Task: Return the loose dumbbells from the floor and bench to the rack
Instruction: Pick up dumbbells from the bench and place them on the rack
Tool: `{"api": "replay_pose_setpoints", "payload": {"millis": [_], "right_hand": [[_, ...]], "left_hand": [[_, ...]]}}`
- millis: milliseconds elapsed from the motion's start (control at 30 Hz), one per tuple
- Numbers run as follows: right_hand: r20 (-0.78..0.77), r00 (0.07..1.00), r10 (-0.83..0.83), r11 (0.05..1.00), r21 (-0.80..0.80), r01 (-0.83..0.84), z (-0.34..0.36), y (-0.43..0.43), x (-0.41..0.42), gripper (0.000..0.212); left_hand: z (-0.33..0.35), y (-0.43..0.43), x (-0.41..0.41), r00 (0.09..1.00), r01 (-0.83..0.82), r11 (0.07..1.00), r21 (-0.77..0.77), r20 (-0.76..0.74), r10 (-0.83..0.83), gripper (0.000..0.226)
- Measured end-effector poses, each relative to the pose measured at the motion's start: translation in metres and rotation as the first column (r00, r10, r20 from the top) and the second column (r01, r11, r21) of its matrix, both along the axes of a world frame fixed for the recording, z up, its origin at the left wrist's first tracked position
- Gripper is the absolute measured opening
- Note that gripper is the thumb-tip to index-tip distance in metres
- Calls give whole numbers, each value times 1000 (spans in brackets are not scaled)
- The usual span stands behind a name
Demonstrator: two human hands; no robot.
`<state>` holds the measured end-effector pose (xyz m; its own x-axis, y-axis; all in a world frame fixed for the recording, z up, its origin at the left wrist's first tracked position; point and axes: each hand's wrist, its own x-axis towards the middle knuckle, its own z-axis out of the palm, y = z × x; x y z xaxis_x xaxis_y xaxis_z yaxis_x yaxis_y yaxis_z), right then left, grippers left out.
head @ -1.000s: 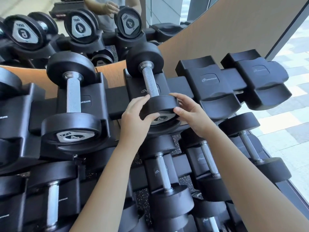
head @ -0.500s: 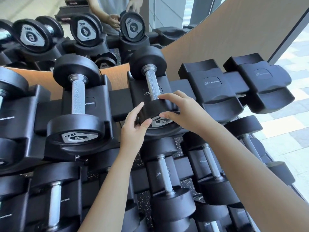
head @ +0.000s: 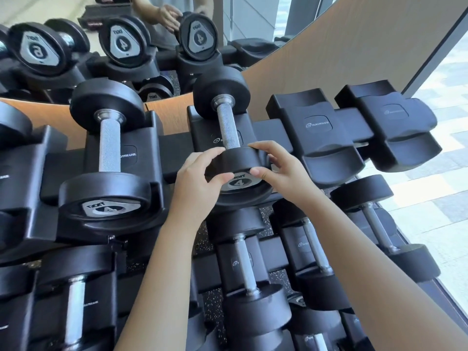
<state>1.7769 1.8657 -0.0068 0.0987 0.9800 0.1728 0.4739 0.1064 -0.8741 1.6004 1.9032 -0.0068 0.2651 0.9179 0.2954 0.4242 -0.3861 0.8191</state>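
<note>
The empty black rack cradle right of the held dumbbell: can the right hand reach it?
Probably yes: the empty black rack cradle sits bare beside the right hand, nothing between them, though that hand grips the black steel-handled dumbbell.

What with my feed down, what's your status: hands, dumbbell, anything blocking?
Both gripping near head of 4 dumbbell: left hand, right hand. Dumbbell lying in top-row cradle. Nothing blocking; cradles to its right empty.
</note>
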Motion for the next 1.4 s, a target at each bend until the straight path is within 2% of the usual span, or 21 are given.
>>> {"api": "replay_pose_setpoints", "payload": {"millis": [133, 200, 533, 667, 767, 900, 1000, 1100, 1200, 1300, 1400], "right_hand": [[-252, 966, 54, 998, -20, -61, -6, -4, 12, 35], [-326, 943, 71, 996, -23, -83, -8, -4, 14, 35], [-282, 959, 29, 999, -15, -35, -12, -8, 1, 40], [-242, 970, -9, 1000, -7, 7, -14, -14, -4, 44], [-157, 986, -51, 999, -19, 49, -12, -21, -5, 47], [50, 986, -161, 987, 3, 161, -3, -37, -9, 44], [200, 952, -232, 973, 44, 228, -2, -56, -14, 42], [352, 898, -265, 964, 73, 256, -9, -84, -22, 42], [500, 827, -256, 959, 26, 281, -11, -118, -30, 43], [573, 764, -296, 937, 21, 347, -9, -153, -38, 43], [631, 678, -377, 906, 99, 411, -7, -188, -53, 42]], "left_hand": [[7, -9, 12, 998, -36, 999, 31, -42, 37, 47], [7, -10, 15, 998, -49, 998, 36, -38, 50, 48], [-2, -14, 10, 999, -41, 999, 31, -6, 41, 50], [-4, -24, 7, 999, -25, 999, 39, -38, 27, 53], [-4, -32, 1, 993, -31, 999, 32, -115, 34, 51], [-4, -55, -10, 979, -27, 999, 18, -201, 30, 48], [-6, -75, -16, 935, -44, 999, 29, -352, 52, 47], [-9, -97, -20, 880, -80, 996, 29, -467, 84, 46], [-11, -120, -21, 860, -56, 996, 69, -503, 83, 43], [-15, -145, -22, 858, 14, 995, 97, -513, 38, 41], [-22, -168, -26, 860, 117, 980, 160, -509, -19, 39]]}}
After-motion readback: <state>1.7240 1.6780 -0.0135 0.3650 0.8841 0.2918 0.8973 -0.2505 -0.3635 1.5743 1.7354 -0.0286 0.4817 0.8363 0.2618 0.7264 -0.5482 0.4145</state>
